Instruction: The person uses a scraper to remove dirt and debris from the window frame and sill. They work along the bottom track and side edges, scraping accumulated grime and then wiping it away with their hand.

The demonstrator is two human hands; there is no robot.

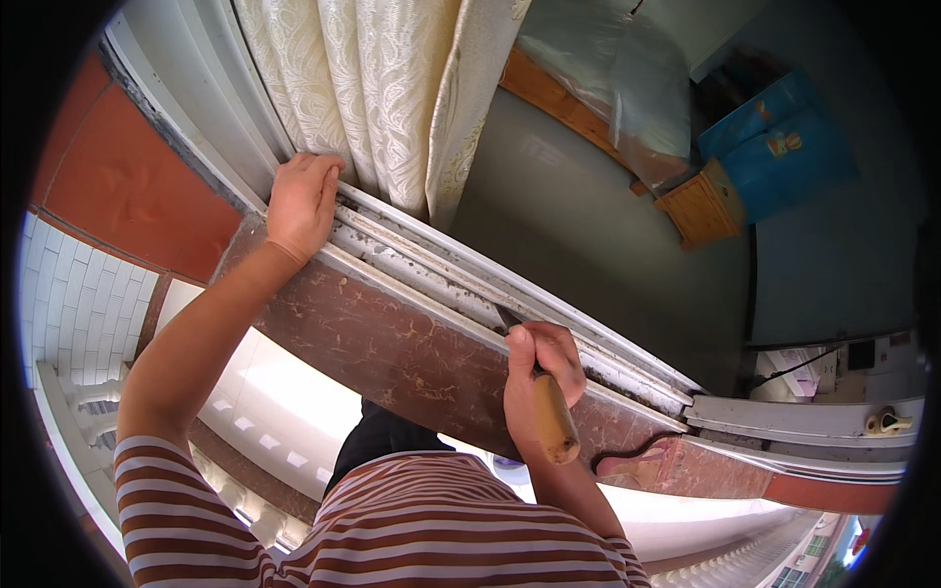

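Observation:
My right hand (544, 367) is closed around the tool's wooden handle (556, 422). Its dark metal blade (507, 317) reaches into the dirty white track of a sliding window frame (441, 287); the blade's exact kind cannot be told. Dark grime and loose bits lie along the grooves. At the upper left, my left hand (303, 206) rests on the same frame, by the foot of the side jamb, with its fingers bent over the rails. Whether it grips the rail cannot be told. A brown marbled stone sill (382, 331) runs along the near side of the track.
A cream patterned curtain (390, 95) hangs just beyond the left part of the frame. A pinkish cloth or pad (639, 467) lies on the sill at right. Inside the room stand a wooden nightstand (702, 206) and a plastic-covered bed (588, 81). The window sash (801, 419) bears a latch.

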